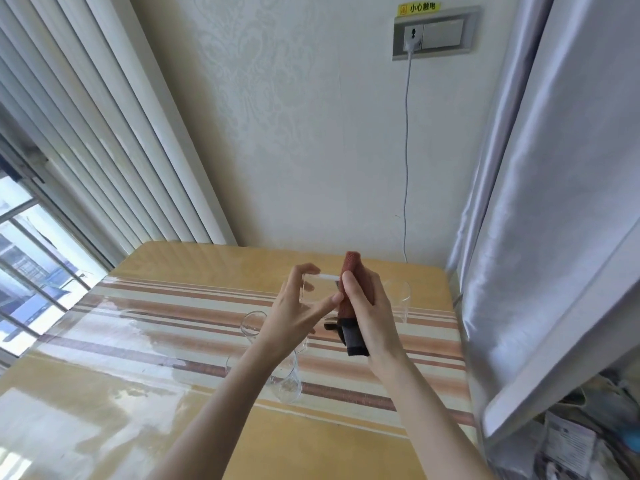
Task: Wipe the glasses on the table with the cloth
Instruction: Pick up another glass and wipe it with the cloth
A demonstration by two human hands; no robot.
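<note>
My left hand (294, 306) holds a clear drinking glass (320, 289) on its side above the table, fingers spread around its wall. My right hand (367, 306) grips a folded red-brown and dark grey cloth (351, 265) pressed against the glass's open end. A second clear glass (400, 299) stands on the table behind my right hand. Closer to me stand two more clear glasses: one (251, 323) behind my left wrist and one (285, 382) partly hidden under my left forearm.
The table (138, 341) carries a yellow and striped cloth under a clear sheet. A window (31, 258) with blinds is at the left, a grey curtain (536, 237) at the right. A white cable (406, 150) hangs from a wall socket.
</note>
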